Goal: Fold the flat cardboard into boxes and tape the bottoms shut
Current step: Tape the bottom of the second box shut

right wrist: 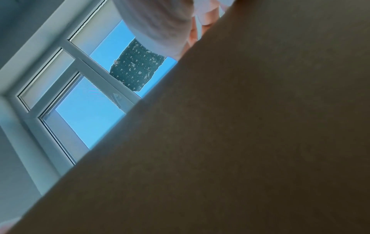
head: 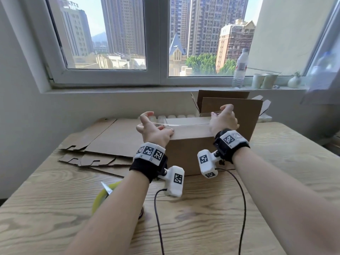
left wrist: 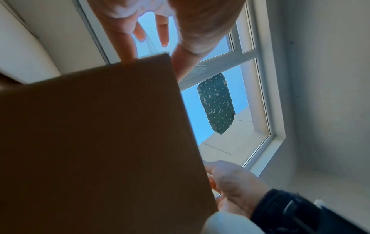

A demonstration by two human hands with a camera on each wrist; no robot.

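Both hands are up on the cardboard box (head: 191, 142), which sits bottom-up right under them on the wooden table (head: 202, 218), and a strip of clear tape (head: 184, 124) is stretched between them along the flap seam. The left hand (head: 154, 128) has its fingers curled, the strip's free end pinched at the thumb, one finger pressing the box top near its left edge. The right hand (head: 223, 118) curls over the other end of the strip at the far right of the seam; whether it grips a roll there, I can't tell. So this looks like the taping step, mid-lay. Next move calls for lowering the strip square onto the seam and smoothing it flat. More flat cardboard (head: 110, 140) waits just left of the left hand, and a finished box (head: 231, 107) stands beyond the right.
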